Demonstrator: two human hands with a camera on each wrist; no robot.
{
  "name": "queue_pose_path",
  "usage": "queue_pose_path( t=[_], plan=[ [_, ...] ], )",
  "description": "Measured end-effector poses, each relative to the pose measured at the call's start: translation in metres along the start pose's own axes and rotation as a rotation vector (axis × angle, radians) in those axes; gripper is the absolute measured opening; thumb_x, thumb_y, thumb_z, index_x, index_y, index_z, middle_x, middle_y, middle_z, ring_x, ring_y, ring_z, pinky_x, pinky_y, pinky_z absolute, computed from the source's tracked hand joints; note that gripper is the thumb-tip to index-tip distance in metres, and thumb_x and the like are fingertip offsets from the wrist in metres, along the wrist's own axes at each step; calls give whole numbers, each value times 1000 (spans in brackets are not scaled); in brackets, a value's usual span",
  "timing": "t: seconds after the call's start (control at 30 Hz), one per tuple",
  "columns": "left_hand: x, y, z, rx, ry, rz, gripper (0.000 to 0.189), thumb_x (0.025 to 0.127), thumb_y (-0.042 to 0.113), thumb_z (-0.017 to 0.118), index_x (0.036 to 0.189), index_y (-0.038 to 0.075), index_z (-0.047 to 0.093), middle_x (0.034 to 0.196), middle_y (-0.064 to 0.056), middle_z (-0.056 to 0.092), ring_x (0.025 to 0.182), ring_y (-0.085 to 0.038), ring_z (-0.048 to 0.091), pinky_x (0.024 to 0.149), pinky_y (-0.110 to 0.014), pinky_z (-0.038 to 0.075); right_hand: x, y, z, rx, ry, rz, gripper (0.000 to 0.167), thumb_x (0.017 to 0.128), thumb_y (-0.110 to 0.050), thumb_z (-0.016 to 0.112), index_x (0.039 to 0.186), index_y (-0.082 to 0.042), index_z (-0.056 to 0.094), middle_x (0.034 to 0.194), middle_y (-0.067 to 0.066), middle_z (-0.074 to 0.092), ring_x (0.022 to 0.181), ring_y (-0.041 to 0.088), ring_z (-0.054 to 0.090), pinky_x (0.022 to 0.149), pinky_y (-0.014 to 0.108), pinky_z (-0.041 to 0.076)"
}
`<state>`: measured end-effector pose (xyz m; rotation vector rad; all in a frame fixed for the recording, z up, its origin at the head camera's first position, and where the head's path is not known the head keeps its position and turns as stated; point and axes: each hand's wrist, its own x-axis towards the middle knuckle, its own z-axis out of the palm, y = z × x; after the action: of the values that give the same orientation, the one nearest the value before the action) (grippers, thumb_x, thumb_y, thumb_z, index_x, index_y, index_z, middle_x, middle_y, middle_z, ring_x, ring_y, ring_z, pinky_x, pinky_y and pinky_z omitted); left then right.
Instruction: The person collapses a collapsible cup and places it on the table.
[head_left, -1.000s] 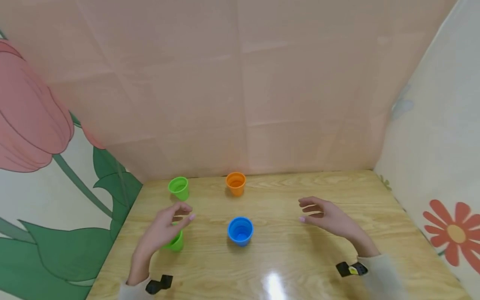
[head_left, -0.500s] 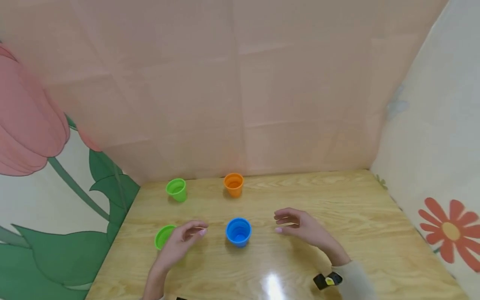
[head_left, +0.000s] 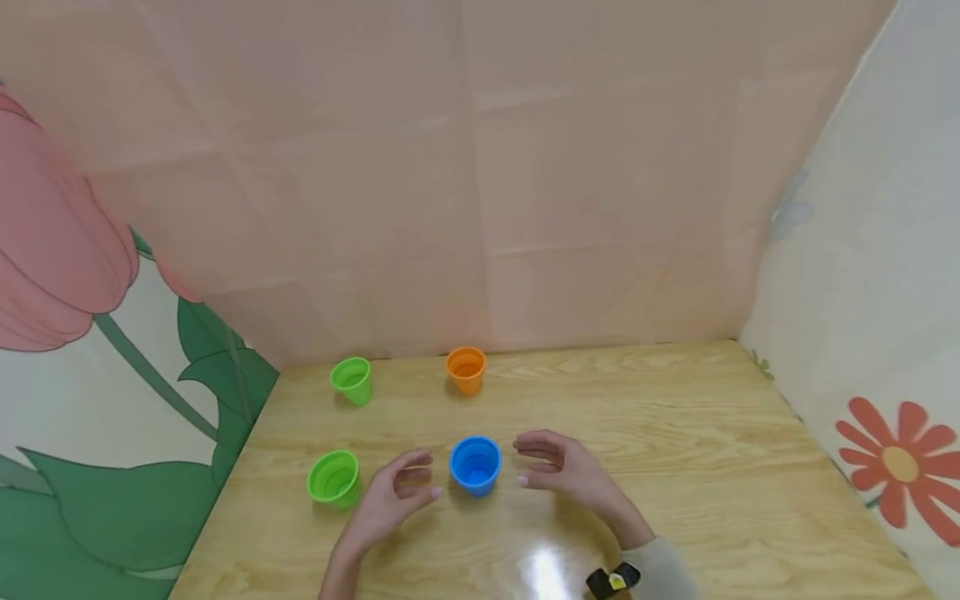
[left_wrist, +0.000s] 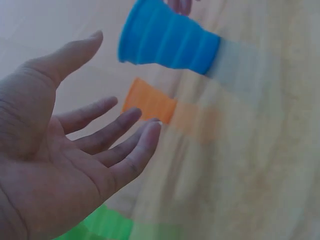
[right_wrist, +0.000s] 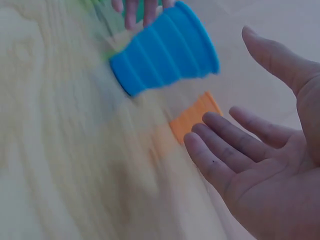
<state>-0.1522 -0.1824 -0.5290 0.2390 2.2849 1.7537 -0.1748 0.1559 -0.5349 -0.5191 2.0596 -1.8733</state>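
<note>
A blue ribbed cup point(head_left: 476, 467) stands upright on the wooden table between my two hands. Just left of it is my left hand point(head_left: 392, 498), fingers relaxed and apart from the cup. My right hand point(head_left: 566, 473) is on the cup's other side, also holding nothing. In the left wrist view a gap separates the loosely spread left hand point(left_wrist: 75, 135) from the blue cup point(left_wrist: 167, 37). The right wrist view likewise has the right hand point(right_wrist: 265, 155) apart from the blue cup point(right_wrist: 165, 50), with the palm showing.
A green cup point(head_left: 333, 480) stands close to the left of my left hand. Farther back are another green cup point(head_left: 352, 381) and an orange cup point(head_left: 466, 371). A pinkish cloth wall point(head_left: 480, 183) rises behind the table point(head_left: 675, 417).
Both hands have moved inward toward the blue cup, the left going right and the right going left. The near green cup, partly covered earlier, now shows fully.
</note>
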Motion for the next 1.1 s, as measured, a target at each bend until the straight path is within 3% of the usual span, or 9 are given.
queue_pose_path(
  t=[0.1,0.27,0.4,0.53,0.73,0.9,1.1],
  plan=[
    [2,-6,4,-40,2,3,69,90,19,84,148,-1,53,150,-26,56,137,-44,57,107,-38,60,3,7,11,11,11,-20,64,91,-12,82,144,10,52,147,37,54,140,54,51,115,53,51],
    [6,-16,9,-44,20,21,68,89,18,85,147,-2,54,147,-25,59,136,-42,58,114,-47,55,8,14,24,19,36,-21,61,90,-6,82,142,10,54,143,36,58,135,53,56,112,55,53],
    [8,-21,11,-74,24,38,68,88,11,85,147,-1,54,147,-24,60,137,-43,58,116,-50,52,14,17,37,5,44,4,64,90,-13,84,143,6,54,144,31,59,135,49,59,112,55,55],
    [13,-24,13,-87,-14,66,69,88,5,84,149,2,52,151,-21,58,141,-41,56,120,-51,49,19,21,46,-7,55,42,69,89,-19,86,146,3,53,147,28,59,136,46,59,113,54,54],
    [24,-20,18,-73,-56,64,69,89,6,84,150,7,52,152,-14,59,140,-35,58,119,-49,50,25,20,49,-5,58,45,71,89,-20,86,148,1,51,148,27,58,136,45,61,112,47,56],
    [34,-16,19,-55,-76,126,69,91,8,81,152,3,49,151,-18,59,139,-37,59,118,-53,50,30,13,47,16,63,33,69,89,-16,86,147,-1,52,147,25,60,133,44,63,108,38,59],
    [28,-21,23,-89,-112,133,72,90,8,83,153,9,49,155,-16,56,143,-37,55,120,-50,49,27,14,50,21,14,29,67,90,-13,84,147,1,52,148,27,59,135,45,61,110,40,58]
  ],
)
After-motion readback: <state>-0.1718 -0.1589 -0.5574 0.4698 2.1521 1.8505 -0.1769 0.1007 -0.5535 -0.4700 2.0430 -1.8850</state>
